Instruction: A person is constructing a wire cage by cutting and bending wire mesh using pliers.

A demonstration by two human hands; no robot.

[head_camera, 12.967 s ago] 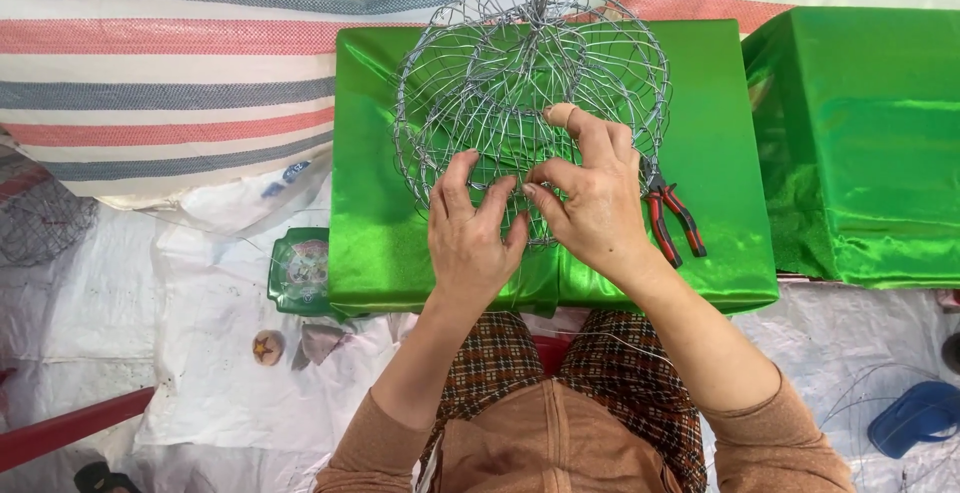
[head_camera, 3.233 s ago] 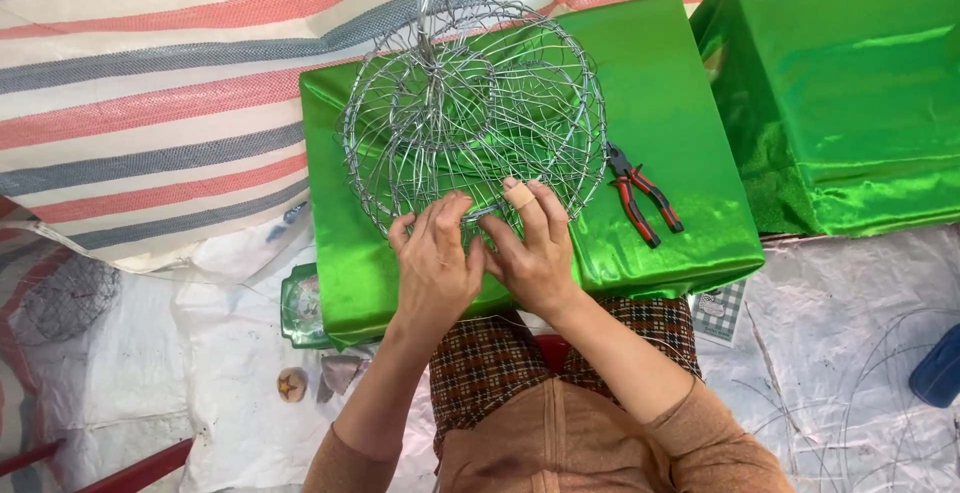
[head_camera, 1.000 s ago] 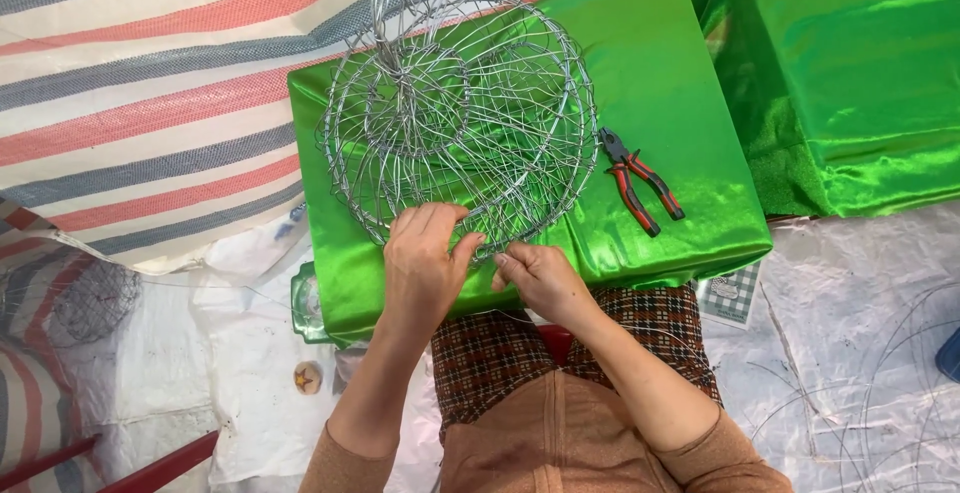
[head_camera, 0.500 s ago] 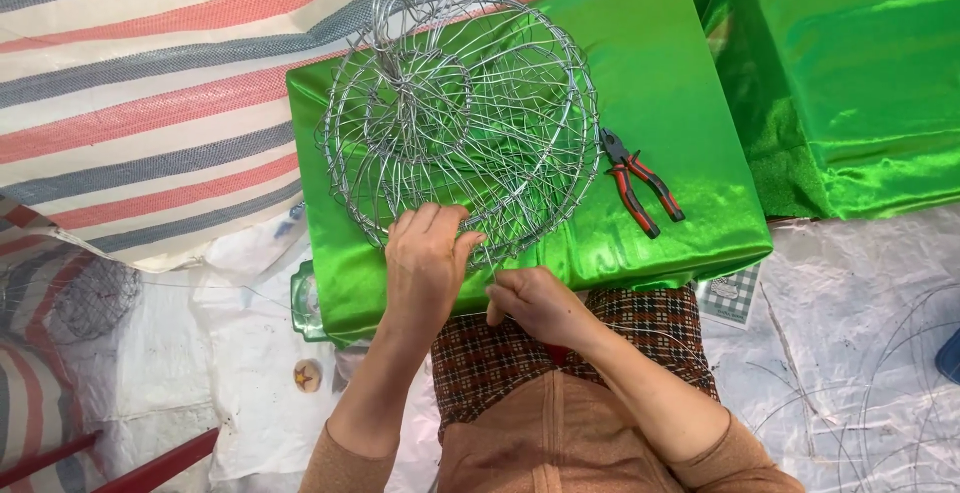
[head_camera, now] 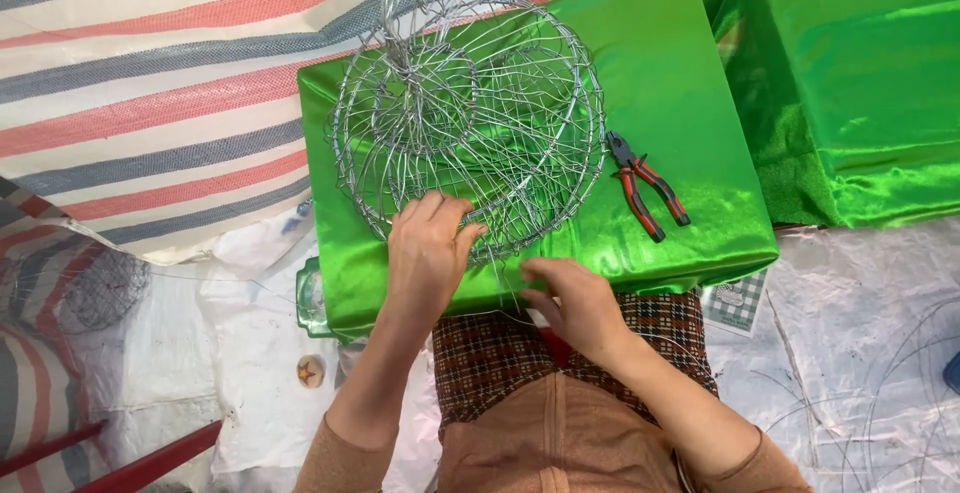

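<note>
Green-draped box (head_camera: 680, 103); hands on wire frame (head_camera: 470, 113)

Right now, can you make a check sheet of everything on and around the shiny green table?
Surface: green satin-covered table, wrinkled.
Job's things: round wire frame lying on it; loose wire strand at its near edge.
Clutter: red-handled pliers beside the frame.
Grippers: left hand grips the frame's rim; right hand pinches the strand, off the frame.
Cables: nothing seen.
Surroundings: striped tarp, second green block, white sheeting.
</note>
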